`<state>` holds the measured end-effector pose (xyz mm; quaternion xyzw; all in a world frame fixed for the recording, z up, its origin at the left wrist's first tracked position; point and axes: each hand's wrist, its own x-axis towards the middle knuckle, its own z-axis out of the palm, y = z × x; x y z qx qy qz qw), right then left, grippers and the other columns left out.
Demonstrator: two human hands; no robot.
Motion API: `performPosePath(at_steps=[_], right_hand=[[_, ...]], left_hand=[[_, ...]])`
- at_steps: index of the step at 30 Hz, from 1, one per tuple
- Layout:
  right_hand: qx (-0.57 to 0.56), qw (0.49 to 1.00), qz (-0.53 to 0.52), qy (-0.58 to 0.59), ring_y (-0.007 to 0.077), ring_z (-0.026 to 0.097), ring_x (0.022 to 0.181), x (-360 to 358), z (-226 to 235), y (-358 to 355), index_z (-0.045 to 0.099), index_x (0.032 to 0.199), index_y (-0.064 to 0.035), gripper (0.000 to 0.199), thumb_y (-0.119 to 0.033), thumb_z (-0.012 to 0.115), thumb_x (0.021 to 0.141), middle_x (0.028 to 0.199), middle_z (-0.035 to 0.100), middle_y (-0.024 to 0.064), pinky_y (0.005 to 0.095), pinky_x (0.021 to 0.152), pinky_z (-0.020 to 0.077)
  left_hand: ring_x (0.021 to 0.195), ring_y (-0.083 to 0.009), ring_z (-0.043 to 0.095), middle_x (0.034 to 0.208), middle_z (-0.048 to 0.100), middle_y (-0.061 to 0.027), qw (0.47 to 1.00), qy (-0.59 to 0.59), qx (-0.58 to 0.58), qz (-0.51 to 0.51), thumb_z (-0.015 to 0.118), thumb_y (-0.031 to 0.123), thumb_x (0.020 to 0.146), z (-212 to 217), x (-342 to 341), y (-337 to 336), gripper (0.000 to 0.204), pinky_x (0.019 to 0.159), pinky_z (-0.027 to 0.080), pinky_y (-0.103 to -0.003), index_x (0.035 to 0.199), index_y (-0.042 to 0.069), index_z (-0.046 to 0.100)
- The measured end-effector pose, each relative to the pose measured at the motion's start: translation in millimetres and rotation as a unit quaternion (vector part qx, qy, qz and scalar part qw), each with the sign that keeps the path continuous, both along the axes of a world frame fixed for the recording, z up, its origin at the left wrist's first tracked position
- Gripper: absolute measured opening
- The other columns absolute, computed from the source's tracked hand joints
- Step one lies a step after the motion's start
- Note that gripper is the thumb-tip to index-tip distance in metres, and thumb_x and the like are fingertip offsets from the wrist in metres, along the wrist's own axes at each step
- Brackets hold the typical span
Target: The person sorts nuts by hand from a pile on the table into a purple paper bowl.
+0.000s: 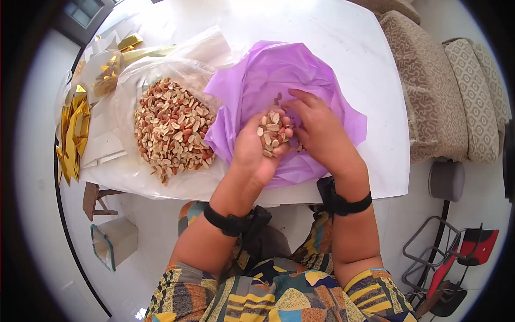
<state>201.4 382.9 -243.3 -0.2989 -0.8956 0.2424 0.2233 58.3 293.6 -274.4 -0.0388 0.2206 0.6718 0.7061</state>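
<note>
Shelled split peanuts lie in the cupped palm of my left hand, held over an opened purple plastic bag. Close beside it on the right, my right hand hovers over the same bag. Its fingers are bent and spread apart, with nothing visible between them, though the thumb side is partly hidden. A few small dark bits show in the bag beneath the fingers. To the left, a large heap of split peanuts, some with red skins, rests on a clear plastic bag.
Gold foil packaging and a clear pack crowd the white table's left edge. Below stand a wooden stool and a waste bin. A brown covered sofa and a red folding chair are at right.
</note>
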Motion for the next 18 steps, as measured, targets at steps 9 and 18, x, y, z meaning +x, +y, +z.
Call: performPosePath(at_steps=[9, 18], right_hand=[[-0.008, 0.999, 0.041, 0.0, 0.0384, 0.053, 0.124, -8, -4, -13, 0.066, 0.118, -0.0017, 0.04, 0.004, 0.066, 0.078, 0.132, 0.06, 0.0164, 0.0421, 0.104, 0.0457], [0.006, 0.992, -0.047, -0.115, 0.0372, 0.057, 0.111, 14, 1, -5, 0.067, 0.104, -0.0018, 0.03, 0.003, 0.072, 0.074, 0.108, 0.062, 0.0156, 0.0401, 0.094, 0.0492]], left_hand=[[0.078, -0.0222, 0.064, 0.095, 0.066, -0.0088, 1.0, 0.007, -0.005, 0.013, 0.04, 0.024, 0.105, 0, -5, -9, 0.03, 0.046, 0.043, -0.027, 0.107, 0.002, 0.061], [0.079, -0.0228, 0.062, 0.094, 0.064, -0.0092, 1.0, -0.001, -0.005, 0.013, 0.042, 0.024, 0.104, 5, -3, -8, 0.028, 0.047, 0.042, -0.027, 0.107, 0.002, 0.061]])
